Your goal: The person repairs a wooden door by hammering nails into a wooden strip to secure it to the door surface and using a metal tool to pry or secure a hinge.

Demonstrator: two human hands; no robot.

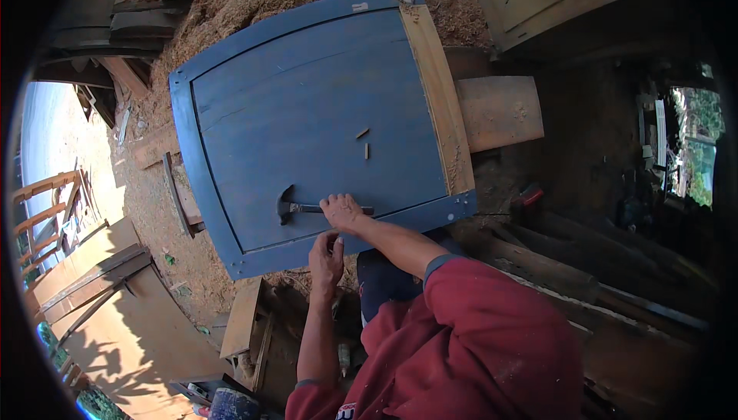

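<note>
Over the near part of the blue framed panel [277,120], found right hand [343,212], knuckles upward, laid across the handle of a claw hammer [286,206], with fingers bent down over it. Could not tell from above the full closure of that grip beneath the handle. Noted right forearm [400,241] slanting in from the lower right, bare up to a red sleeve [492,289]. Recorded left hand [327,260] just beside, at the panel's near edge, with fingers curled inward and thumb close to the index finger. Could not confirm anything clamped in that left grip. Observed left forearm [317,343] rising steeply from the lower edge of view.

Found hammer dark in head and handle, with a greyish stretch near the head, lying on the panel. Saw claw pointing away from the person and striking face turned toward the near edge.

Located hammer head left of right hand, apart from the fingers, with handle end protruding to the right of the same hand. Logged left hand nearer the person than the hammer, apart from its handle. Found two small wooden pieces [367,151] lying on the panel, farther from the person than right hand. Noted bare wooden strip [437,105] along the panel's right side.
</note>
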